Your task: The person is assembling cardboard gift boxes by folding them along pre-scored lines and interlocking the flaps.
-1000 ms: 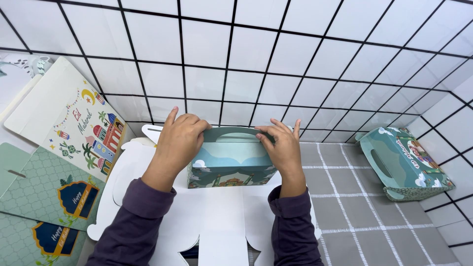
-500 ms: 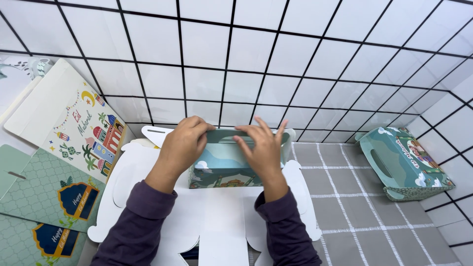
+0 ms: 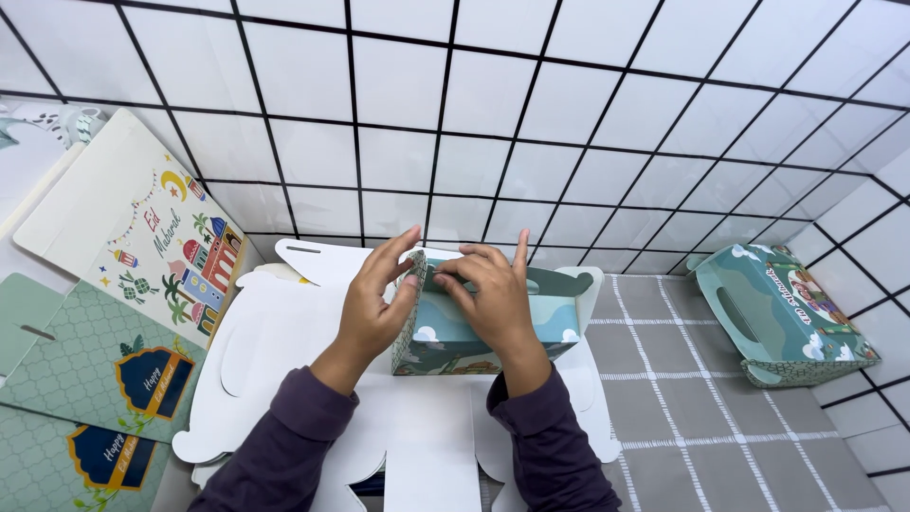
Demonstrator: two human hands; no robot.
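A half-folded teal gift box [image 3: 550, 322] with cloud prints stands on a stack of flat white die-cut box blanks [image 3: 275, 351]. My left hand [image 3: 374, 303] presses flat against the box's left end flap, fingers up. Over the box's top front, my right hand [image 3: 493, 294] lies with its fingers gripping the upper edge and a dark handle flap. Both arms wear dark purple sleeves.
A finished teal box with a handle slot [image 3: 782, 318] lies on its side at the right on the grey checked mat [image 3: 701, 417]. Flat printed green and white box blanks [image 3: 104, 322] are spread at the left. A tiled white wall [image 3: 455, 123] rises behind.
My right hand has moved from the box's right end leftward onto its top. My left hand has slid from the top to the box's left end. The box now looks taller and more closed.
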